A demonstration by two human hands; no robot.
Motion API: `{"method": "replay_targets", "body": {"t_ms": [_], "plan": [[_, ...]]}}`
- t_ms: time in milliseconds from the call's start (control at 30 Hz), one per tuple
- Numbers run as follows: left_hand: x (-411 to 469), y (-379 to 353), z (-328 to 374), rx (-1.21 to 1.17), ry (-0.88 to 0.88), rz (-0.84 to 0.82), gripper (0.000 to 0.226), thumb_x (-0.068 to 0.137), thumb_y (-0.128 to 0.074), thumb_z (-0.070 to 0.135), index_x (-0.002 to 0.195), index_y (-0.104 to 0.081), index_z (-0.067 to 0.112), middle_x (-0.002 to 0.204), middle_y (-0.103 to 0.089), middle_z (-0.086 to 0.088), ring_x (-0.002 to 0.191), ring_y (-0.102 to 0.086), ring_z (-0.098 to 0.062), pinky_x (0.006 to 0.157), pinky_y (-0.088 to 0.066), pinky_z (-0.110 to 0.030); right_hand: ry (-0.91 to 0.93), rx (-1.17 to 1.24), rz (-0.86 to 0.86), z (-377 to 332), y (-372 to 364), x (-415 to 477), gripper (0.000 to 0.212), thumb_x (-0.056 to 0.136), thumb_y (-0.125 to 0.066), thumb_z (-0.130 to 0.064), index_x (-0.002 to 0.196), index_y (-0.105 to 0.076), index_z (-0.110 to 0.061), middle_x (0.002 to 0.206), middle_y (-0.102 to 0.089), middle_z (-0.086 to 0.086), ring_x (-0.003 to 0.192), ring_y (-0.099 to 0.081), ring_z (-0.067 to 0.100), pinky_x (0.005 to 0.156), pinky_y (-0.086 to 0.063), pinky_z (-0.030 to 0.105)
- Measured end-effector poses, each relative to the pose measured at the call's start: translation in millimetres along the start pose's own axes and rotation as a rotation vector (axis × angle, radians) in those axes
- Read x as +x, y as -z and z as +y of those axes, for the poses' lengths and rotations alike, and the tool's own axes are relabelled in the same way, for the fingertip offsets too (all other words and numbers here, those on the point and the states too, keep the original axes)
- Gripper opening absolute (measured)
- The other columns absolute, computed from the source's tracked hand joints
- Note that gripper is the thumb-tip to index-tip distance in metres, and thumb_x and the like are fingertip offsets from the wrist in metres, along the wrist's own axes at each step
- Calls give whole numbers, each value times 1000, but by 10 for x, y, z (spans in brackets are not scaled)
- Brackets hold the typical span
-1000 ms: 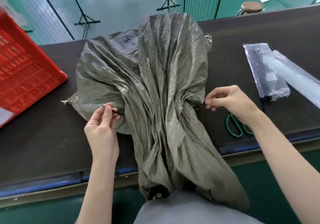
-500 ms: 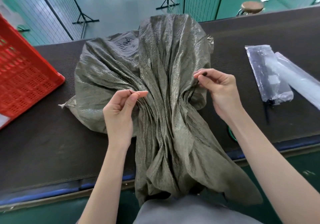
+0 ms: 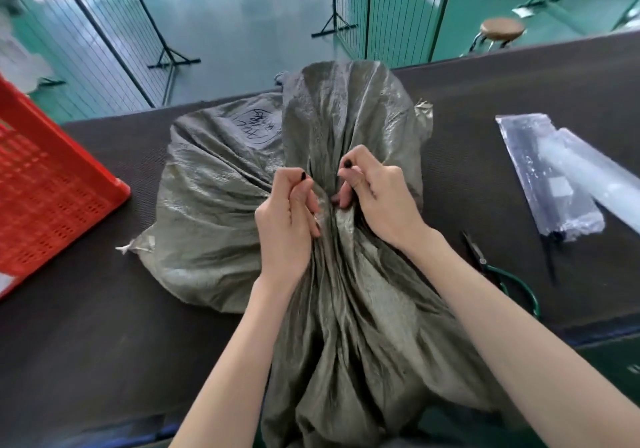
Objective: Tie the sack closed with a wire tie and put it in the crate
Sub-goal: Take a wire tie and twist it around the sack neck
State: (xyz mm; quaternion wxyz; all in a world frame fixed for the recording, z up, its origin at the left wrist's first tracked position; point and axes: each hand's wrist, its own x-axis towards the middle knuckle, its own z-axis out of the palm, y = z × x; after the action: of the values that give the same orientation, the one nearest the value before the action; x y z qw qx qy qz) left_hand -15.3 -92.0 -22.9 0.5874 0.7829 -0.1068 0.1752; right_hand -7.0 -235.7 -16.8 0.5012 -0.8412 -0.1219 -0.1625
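A grey-green woven sack [image 3: 221, 205] lies on the dark table, its gathered neck running toward me and hanging over the front edge. My left hand [image 3: 285, 219] and my right hand [image 3: 375, 195] meet over the bunched neck, each pinching one black end of the wire tie [image 3: 303, 175], which wraps around the neck. Most of the tie is hidden by fingers and fabric. The red crate [image 3: 52, 184] stands at the left edge of the table.
Green-handled pliers [image 3: 502, 274] lie by my right forearm. Clear plastic packets [image 3: 554, 177] with black ties sit at the right. The table [image 3: 86, 326] has a front edge near me. Wire fence panels and a stool [image 3: 500, 30] stand beyond.
Both hands came from either side of the sack to meet above its neck, bringing the tie's two ends together.
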Motion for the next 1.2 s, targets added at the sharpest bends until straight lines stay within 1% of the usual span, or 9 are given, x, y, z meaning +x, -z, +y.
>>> {"method": "replay_targets", "body": {"t_ms": [133, 267, 367, 567, 700, 833, 967, 1067, 1200], "plan": [[123, -63, -148, -2, 28, -1, 12, 98, -48, 13, 87, -52, 16, 58, -53, -4, 42, -42, -13, 50, -40, -30, -123, 176, 40, 5, -29, 125, 10, 95, -49, -10, 86, -52, -8, 46, -52, 13, 38, -55, 26, 46, -50, 36], [236, -204, -117, -67, 34, -9, 16, 97, -49, 11, 87, -60, 18, 57, -47, 4, 54, -41, -8, 56, -36, -23, -263, 423, 51, -10, -95, 259, 11, 92, -53, -5, 89, -63, -6, 39, -44, -9, 32, -33, 6, 33, -31, 23], [273, -297, -113, -74, 67, -26, 17, 98, -47, 16, 89, -62, 16, 60, -49, 9, 56, -40, -4, 56, -36, -23, -337, 444, 56, 10, -108, 296, 18, 96, -48, -8, 91, -65, -5, 36, -42, -12, 31, -30, 2, 34, -25, 17], [329, -316, -225, -123, 136, -37, 11, 96, -46, 25, 87, -52, 28, 62, -55, 20, 57, -46, -2, 63, -40, -32, -352, 613, 72, 101, -53, 261, 18, 98, -43, -6, 81, -45, -11, 37, -37, -8, 27, -30, 10, 39, -36, 20], [366, -317, -285, -181, 155, -91, 10, 94, -47, 30, 84, -49, 29, 54, -51, 16, 53, -42, -6, 58, -33, -31, -354, 663, 49, 139, -25, 264, 17, 97, -44, -5, 81, -47, -9, 37, -36, -10, 27, -32, 11, 51, -44, 26], [386, -301, -301, -237, 141, -114, 10, 94, -46, 33, 84, -49, 35, 53, -47, 15, 51, -39, -7, 54, -29, -29, -350, 619, 35, 147, -38, 270, 15, 96, -47, -5, 81, -48, -9, 37, -37, -10, 27, -32, 10, 46, -35, 41], [392, -296, -282, -280, 156, -118, 11, 93, -46, 34, 83, -49, 38, 53, -46, 15, 51, -38, -7, 53, -29, -29, -341, 571, -2, 131, -65, 285, 16, 95, -49, -3, 80, -49, -8, 38, -36, -9, 29, -28, 7, 31, -29, 23], [387, -292, -275, -289, 166, -121, 12, 95, -45, 30, 84, -48, 34, 52, -45, 15, 51, -37, -7, 52, -28, -28, -357, 570, -29, 105, -50, 302, 15, 95, -48, -3, 80, -49, -7, 38, -35, -9, 30, -27, 6, 31, -30, 21], [394, -282, -282, -271, 158, -127, 11, 93, -44, 38, 83, -49, 42, 53, -45, 16, 51, -38, -6, 53, -29, -29, -368, 536, -77, 93, -10, 308, 16, 94, -50, -3, 79, -51, -8, 37, -38, -8, 30, -30, 8, 32, -30, 21]]}}
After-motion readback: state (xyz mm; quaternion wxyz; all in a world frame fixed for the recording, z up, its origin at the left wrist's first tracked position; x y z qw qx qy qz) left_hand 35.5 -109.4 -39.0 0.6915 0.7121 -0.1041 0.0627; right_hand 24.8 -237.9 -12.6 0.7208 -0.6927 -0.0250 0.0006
